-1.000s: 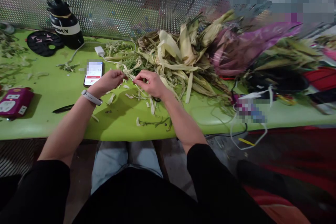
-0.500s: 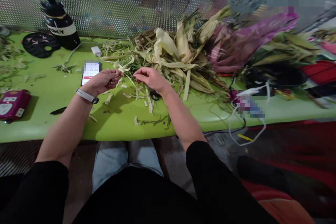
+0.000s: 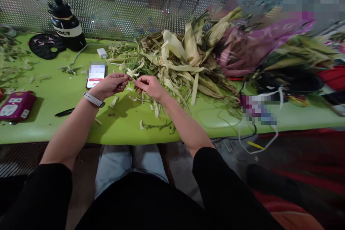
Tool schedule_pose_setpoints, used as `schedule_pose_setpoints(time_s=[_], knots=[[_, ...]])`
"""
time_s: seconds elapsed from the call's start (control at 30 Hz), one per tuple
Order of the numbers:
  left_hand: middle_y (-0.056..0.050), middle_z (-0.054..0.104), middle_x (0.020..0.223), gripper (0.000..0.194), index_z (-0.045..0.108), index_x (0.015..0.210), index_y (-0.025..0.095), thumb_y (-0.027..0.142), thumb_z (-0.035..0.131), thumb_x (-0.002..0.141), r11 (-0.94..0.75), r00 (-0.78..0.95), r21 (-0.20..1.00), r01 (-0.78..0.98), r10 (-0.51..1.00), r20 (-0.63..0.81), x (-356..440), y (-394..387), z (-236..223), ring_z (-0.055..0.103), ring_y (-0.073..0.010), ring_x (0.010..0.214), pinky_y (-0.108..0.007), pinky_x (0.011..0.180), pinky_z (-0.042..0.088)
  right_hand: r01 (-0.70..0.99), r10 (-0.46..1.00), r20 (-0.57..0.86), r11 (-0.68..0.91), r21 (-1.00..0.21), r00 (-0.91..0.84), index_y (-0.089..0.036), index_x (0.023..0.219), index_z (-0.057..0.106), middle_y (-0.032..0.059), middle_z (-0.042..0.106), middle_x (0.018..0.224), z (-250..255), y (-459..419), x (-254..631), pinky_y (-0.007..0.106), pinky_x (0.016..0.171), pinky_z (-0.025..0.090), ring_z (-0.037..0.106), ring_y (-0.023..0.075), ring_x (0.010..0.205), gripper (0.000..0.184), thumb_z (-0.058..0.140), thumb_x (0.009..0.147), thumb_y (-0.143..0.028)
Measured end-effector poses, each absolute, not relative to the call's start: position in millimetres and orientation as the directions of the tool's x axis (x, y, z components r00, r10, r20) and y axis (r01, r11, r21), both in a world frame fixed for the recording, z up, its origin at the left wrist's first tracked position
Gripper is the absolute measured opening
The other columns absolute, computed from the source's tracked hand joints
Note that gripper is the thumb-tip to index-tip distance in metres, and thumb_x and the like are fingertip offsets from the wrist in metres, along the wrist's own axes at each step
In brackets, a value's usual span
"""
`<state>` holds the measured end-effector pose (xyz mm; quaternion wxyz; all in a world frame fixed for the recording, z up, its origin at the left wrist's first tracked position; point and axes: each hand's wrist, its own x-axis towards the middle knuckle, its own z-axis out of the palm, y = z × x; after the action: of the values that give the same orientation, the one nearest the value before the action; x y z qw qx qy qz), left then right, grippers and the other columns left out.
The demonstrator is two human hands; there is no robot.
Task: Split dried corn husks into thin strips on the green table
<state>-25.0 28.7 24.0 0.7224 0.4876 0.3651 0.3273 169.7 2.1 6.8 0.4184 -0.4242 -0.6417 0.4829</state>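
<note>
My left hand (image 3: pixel 115 84) is closed in a pinch above the green table, a pale watch strap on its wrist. Facing it, almost fingertip to fingertip, is my right hand (image 3: pixel 149 87), thumb and index finger pressed together. What lies between the fingertips is too small to make out. Just beyond them sits a cluster of pale curled strips (image 3: pixel 135 70) with green bits; whether a hand holds it, I cannot tell. Behind my right hand spreads a heap of dried corn husks (image 3: pixel 185 59). Cut husk scraps (image 3: pixel 114 101) lie below the hands.
A lit phone (image 3: pixel 96 75) and white charger plug (image 3: pixel 102 53) lie left of the hands. Farther left are a black bottle (image 3: pixel 69 30), a dark palette-shaped piece (image 3: pixel 46 46) and a magenta power box (image 3: pixel 17 106). A purple mesh bag (image 3: pixel 239 52) and cables are at right.
My right hand has come left and slightly down, closing the gap to my left hand, and its fingers now pinch. The whole view has shifted a little to the right.
</note>
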Motion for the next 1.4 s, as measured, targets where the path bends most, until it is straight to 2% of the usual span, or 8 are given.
schedule_pose_setpoints(time_s=[0.33, 0.7, 0.87, 0.93, 1.03, 1.17, 1.3, 1.4], knots=[[0.001, 0.054, 0.061, 0.012, 0.064, 0.077, 0.010, 0.015, 0.065, 0.088, 0.314, 0.513, 0.945, -0.096, 0.828, -0.224, -28.9, 31.7, 21.8, 0.043, -0.0028, 0.046, -0.013, 0.039, 0.025, 0.200, 0.951, 0.146, 0.204, -0.958, -0.272, -0.016, 0.069, 0.063, 0.0009, 0.065, 0.064, 8.2, 0.5, 173.9, 0.022, 0.055, 0.051, 0.057, 0.0090, 0.056, 0.037, 0.074, 0.079, -0.050], [0.001, 0.052, 0.059, 0.015, 0.063, 0.076, 0.013, 0.022, 0.070, 0.086, 0.275, 0.482, 0.959, -0.069, 0.851, -0.209, -29.7, 31.5, 23.3, 0.041, -0.0039, 0.044, -0.015, 0.036, 0.020, 0.251, 0.948, 0.166, 0.236, -0.939, -0.271, -0.017, 0.069, 0.062, 0.0016, 0.066, 0.066, 10.0, -2.2, 175.1, 0.023, 0.055, 0.051, 0.057, 0.0099, 0.057, 0.030, 0.069, 0.082, -0.043], [0.000, 0.053, 0.061, 0.016, 0.063, 0.077, 0.013, 0.024, 0.068, 0.087, 0.244, 0.482, 0.969, -0.050, 0.855, -0.190, -29.7, 32.7, 20.4, 0.040, -0.0034, 0.044, -0.015, 0.037, 0.024, 0.305, 0.939, 0.177, 0.268, -0.914, -0.294, -0.017, 0.072, 0.062, 0.0019, 0.065, 0.069, 8.1, -0.7, 177.9, 0.025, 0.057, 0.050, 0.057, 0.0116, 0.059, 0.030, 0.064, 0.086, -0.043], [0.001, 0.053, 0.060, 0.017, 0.062, 0.076, 0.013, 0.024, 0.066, 0.089, 0.176, 0.449, 0.984, -0.018, 0.881, -0.149, -27.7, 32.6, 18.5, 0.040, -0.0034, 0.043, -0.015, 0.039, 0.027, 0.401, 0.925, 0.227, 0.340, -0.850, -0.303, -0.017, 0.073, 0.062, 0.0017, 0.064, 0.068, 8.1, -1.9, 178.5, 0.025, 0.059, 0.047, 0.056, 0.0121, 0.060, 0.030, 0.060, 0.089, -0.041], [0.001, 0.051, 0.056, 0.022, 0.058, 0.070, 0.014, 0.020, 0.060, 0.091, -0.001, 0.364, 0.995, 0.097, 0.931, -0.034, -23.8, 31.2, 16.6, 0.042, -0.0048, 0.043, -0.017, 0.043, 0.032, 0.598, 0.864, 0.386, 0.503, -0.623, -0.324, -0.017, 0.077, 0.063, 0.0037, 0.063, 0.076, 8.4, -5.7, 177.6, 0.027, 0.065, 0.042, 0.055, 0.0139, 0.068, 0.026, 0.054, 0.094, -0.034], [0.000, 0.051, 0.053, 0.029, 0.052, 0.064, 0.017, 0.016, 0.052, 0.093, -0.269, 0.331, 0.897, 0.350, 0.932, 0.150, -22.3, 27.8, 16.2, 0.043, -0.0081, 0.045, -0.021, 0.047, 0.033, 0.711, 0.765, 0.486, 0.612, -0.347, -0.422, -0.018, 0.084, 0.066, 0.0069, 0.063, 0.088, 10.2, -9.3, 177.2, 0.029, 0.068, 0.040, 0.054, 0.0169, 0.078, 0.025, 0.049, 0.098, -0.031], [0.000, 0.052, 0.057, 0.019, 0.057, 0.071, 0.018, 0.009, 0.053, 0.087, -0.515, 0.477, 0.691, 0.506, 0.835, 0.274, -20.0, 21.9, 15.6, 0.038, -0.0102, 0.050, -0.024, 0.053, 0.030, 0.724, 0.717, 0.558, 0.634, -0.271, -0.418, -0.020, 0.081, 0.066, 0.0083, 0.061, 0.086, 21.4, -8.4, 185.8, 0.035, 0.076, 0.042, 0.054, 0.0210, 0.085, 0.030, 0.047, 0.099, -0.034], [0.000, 0.054, 0.063, 0.015, 0.061, 0.076, 0.018, 0.005, 0.057, 0.082, -0.554, 0.579, 0.690, 0.466, 0.781, 0.236, -11.8, 11.4, 17.8, 0.040, -0.0106, 0.053, -0.026, 0.059, 0.034, 0.706, 0.719, 0.575, 0.635, -0.314, -0.391, -0.021, 0.078, 0.065, 0.0079, 0.061, 0.086, 35.7, -7.6, 198.2, 0.039, 0.083, 0.042, 0.054, 0.0230, 0.088, 0.031, 0.051, 0.098, -0.040]])
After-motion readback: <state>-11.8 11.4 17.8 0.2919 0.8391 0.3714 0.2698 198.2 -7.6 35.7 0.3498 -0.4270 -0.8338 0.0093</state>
